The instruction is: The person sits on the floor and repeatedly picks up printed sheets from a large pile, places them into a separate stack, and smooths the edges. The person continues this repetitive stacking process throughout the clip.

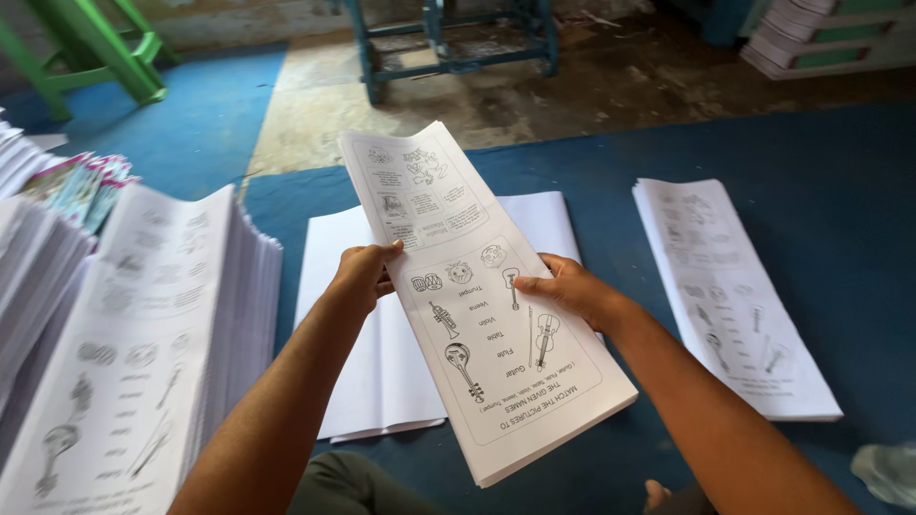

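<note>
A person seated on a blue floor mat (821, 172) holds a thin sheaf of printed sheets (482, 305) up in the centre of the frame, tilted so that its far end rises toward the upper middle. The top page shows line drawings of musical instruments. The left hand (363, 277) grips the sheaf's left edge, thumb on top and fingers curled under; the right hand (568, 286) clasps the right edge the same way, thumb pressed on the printed face. Both forearms reach in from the bottom of the frame.

Beneath the sheaf, on the mat, lies a low pile of blank white sheets (372, 381). At lower left a tall stack of the same printed pages (143, 362) leans close to the left arm, with more paper stacks (29, 257) and a bundle of coloured booklets (81, 186) behind it. At right, well apart from the hands, a lower pile of printed pages (730, 296) rests on the mat. A green frame (95, 57) stands at upper left, a blue metal stand (448, 43) at upper centre.
</note>
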